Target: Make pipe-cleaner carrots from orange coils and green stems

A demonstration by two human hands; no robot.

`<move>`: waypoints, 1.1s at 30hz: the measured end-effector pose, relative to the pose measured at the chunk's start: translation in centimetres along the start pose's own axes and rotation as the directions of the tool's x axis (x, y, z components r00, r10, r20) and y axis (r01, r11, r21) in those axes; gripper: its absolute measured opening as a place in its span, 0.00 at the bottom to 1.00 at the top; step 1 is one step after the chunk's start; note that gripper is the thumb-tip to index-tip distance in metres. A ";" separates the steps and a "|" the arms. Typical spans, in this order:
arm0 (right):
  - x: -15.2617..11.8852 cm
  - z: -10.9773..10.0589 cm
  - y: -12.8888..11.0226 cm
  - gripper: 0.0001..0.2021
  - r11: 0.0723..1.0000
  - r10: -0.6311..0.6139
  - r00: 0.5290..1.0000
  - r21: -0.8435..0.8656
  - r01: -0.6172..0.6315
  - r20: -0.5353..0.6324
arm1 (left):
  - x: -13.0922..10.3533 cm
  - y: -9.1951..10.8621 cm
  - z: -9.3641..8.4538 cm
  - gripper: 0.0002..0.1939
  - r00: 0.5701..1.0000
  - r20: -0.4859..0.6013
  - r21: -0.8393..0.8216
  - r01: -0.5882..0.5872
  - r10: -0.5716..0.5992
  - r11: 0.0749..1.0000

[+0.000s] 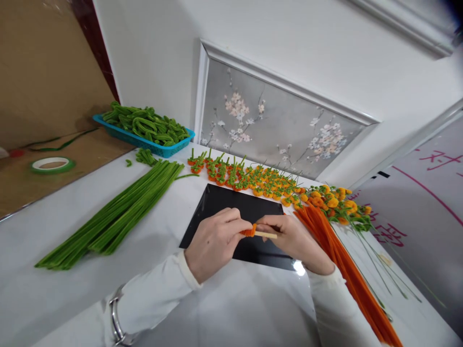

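Observation:
My left hand (217,241) is closed, with thumb and forefinger pinching a coil of orange pipe cleaner (249,232). This coil is wrapped around a thin pale wooden stick (266,235), whose bare end points right. My right hand (289,237) curls its fingers around the stick just beside the coil; its fingertips are partly hidden. Both hands are above a black rectangular mat (242,205). A bundle of loose orange pipe cleaners (336,250) runs beside and beneath my right forearm.
Green pipe cleaners (119,212) lie bundled at left. A blue basket (144,143) holds green looped pieces. Rows of small orange flowers (231,176) stand behind the mat, with yellow-orange flower heads (333,200) piled at right. Green tape (52,165) lies far left.

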State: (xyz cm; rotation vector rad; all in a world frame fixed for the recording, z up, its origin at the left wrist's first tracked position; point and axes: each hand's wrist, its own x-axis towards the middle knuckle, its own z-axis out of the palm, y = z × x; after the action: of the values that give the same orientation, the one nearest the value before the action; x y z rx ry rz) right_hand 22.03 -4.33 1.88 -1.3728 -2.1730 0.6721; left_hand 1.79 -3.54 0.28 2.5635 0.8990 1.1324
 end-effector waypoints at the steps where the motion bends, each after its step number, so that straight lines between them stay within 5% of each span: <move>1: -0.1 0.1 0.0 0.12 1.000 -0.007 0.999 -0.005 0.007 0.034 | 0.0 0.0 0.0 0.11 1.000 -0.005 -0.005 0.010 -0.010 1.000; 12: -1.5 0.7 -2.2 0.15 0.968 -0.106 0.983 -0.210 0.136 0.149 | -0.1 -0.2 0.0 0.20 0.982 -0.012 0.065 0.189 -0.188 0.980; 20: -2.5 0.6 -3.8 0.07 0.870 -0.185 0.970 -0.486 0.086 -0.159 | -0.2 -0.2 -0.1 0.09 0.996 0.059 0.211 0.057 -0.071 0.976; 24: -2.3 0.5 -3.5 0.09 0.780 -0.235 0.951 -0.622 0.061 -0.202 | -0.2 0.0 -0.1 0.08 0.998 0.070 0.209 -0.009 -0.006 0.978; 33: -1.7 0.4 -3.3 0.13 0.619 -0.417 0.879 -0.780 0.089 -0.230 | 0.8 0.2 -1.1 0.06 0.977 0.127 -0.189 0.195 -0.173 0.962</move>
State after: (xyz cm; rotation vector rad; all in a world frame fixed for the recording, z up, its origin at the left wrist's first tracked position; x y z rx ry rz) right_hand 20.19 -7.18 3.41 -1.3257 -2.3024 -0.6884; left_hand 1.51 -3.26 1.56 2.3020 0.9244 0.9666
